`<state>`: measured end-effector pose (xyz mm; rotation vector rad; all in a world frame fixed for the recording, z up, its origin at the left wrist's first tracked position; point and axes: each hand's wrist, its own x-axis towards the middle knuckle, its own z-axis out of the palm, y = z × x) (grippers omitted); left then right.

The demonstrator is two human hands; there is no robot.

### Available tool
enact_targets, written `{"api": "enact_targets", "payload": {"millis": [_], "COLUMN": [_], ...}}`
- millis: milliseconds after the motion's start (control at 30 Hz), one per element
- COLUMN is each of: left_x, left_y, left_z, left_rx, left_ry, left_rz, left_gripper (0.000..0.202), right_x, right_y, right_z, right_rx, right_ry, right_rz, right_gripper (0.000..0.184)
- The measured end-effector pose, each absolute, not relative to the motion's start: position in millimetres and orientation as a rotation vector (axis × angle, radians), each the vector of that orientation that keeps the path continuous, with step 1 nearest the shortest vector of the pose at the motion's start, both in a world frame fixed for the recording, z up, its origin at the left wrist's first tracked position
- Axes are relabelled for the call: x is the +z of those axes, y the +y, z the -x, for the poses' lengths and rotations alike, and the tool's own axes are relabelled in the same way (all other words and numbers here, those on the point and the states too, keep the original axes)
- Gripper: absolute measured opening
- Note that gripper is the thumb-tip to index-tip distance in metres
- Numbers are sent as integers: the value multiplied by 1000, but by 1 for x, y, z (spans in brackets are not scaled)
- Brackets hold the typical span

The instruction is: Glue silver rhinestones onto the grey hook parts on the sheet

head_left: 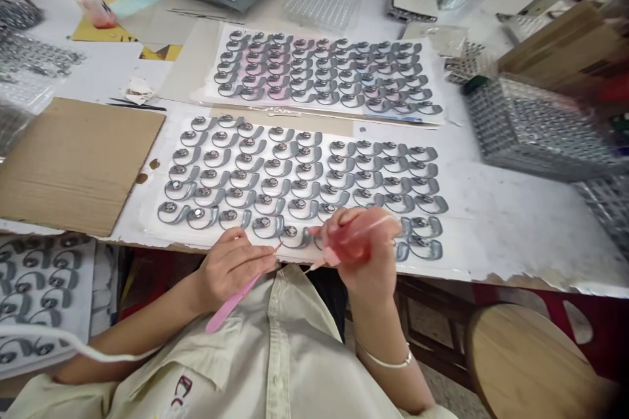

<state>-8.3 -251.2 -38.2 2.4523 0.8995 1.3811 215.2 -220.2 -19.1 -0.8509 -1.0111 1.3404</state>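
Note:
My left hand (pixel 236 268) is closed around pink tweezers (pixel 230 308), whose thin tip points at a metal piece (pixel 293 236) in the board's front row. In my right hand (pixel 366 255) is a translucent red squeeze bottle (pixel 361 236), tilted with its narrow pale nozzle pointing down and left near the table's front edge. Beneath both hands lies a white board (pixel 157 209) with rows of curved grey metal pieces, each with a small round setting at one end. My right hand hides several of the front pieces.
Behind stands a second board (pixel 213 88) of similar pieces. A cardboard sheet (pixel 73 163) lies at left, with black tweezers (pixel 137 105) beyond it. Stacked clear trays (pixel 535 124) and a cardboard box (pixel 565 46) are at right. A red-tinted bottle (pixel 93 3) and a wooden stool (pixel 531 360) also show.

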Motion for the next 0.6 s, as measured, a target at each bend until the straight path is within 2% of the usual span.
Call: {"api": "enact_targets", "payload": {"millis": [200, 467, 600], "left_x": [-32, -36, -37], "left_y": [-248, -238, -236], "left_z": [-21, -59, -63], "left_rx": [1416, 1338, 1304], "left_ry": [819, 814, 854], "left_rz": [-2467, -2541, -2574], "left_gripper": [17, 14, 13], "right_x": [-11, -21, -27], "right_y": [-203, -185, -183], "right_z": [-261, -267, -251], "right_rx": [1006, 952, 796], "right_ry": [-905, -895, -982], "right_rz": [958, 984, 977], "right_gripper": [42, 41, 39]}}
